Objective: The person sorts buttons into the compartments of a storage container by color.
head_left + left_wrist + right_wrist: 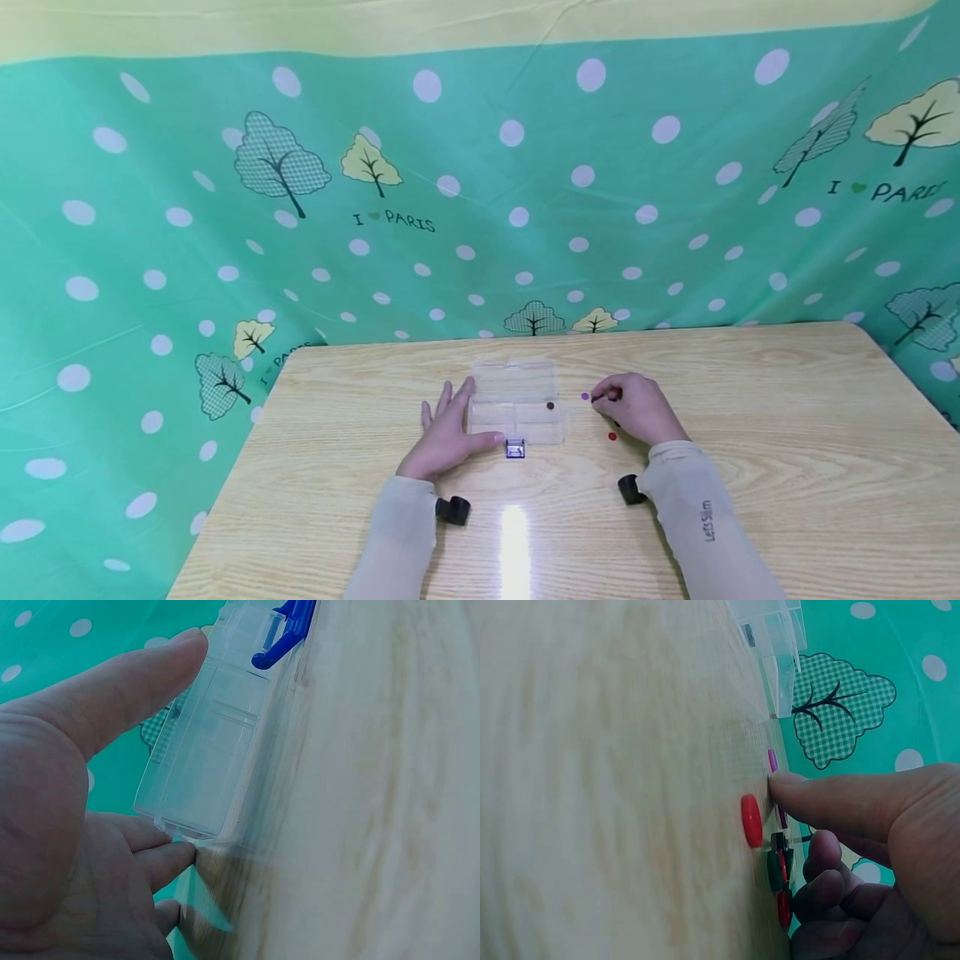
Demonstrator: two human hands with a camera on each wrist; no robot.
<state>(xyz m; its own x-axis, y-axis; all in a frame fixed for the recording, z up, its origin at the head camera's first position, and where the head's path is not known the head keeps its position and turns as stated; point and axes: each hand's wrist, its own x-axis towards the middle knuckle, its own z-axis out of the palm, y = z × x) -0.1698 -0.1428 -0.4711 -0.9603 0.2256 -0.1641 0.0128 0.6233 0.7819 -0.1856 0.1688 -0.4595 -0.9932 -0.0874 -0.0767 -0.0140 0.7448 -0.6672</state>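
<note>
A clear plastic box lies with its lid folded back and a blue latch at its front. One small dark disc sits in its right-hand compartment. My left hand spans the box's left front corner, fingers straight along the side and thumb by the latch; in the left wrist view fingertips reach the box's end. To the right of the box, my right hand pinches a small dark disc close over the table. Beside its fingertips lies a purple disc.
A red disc lies below my right hand. The right wrist view shows more small discs near the curled fingers, one dark green and another red. Behind the wooden table hangs a green dotted cloth.
</note>
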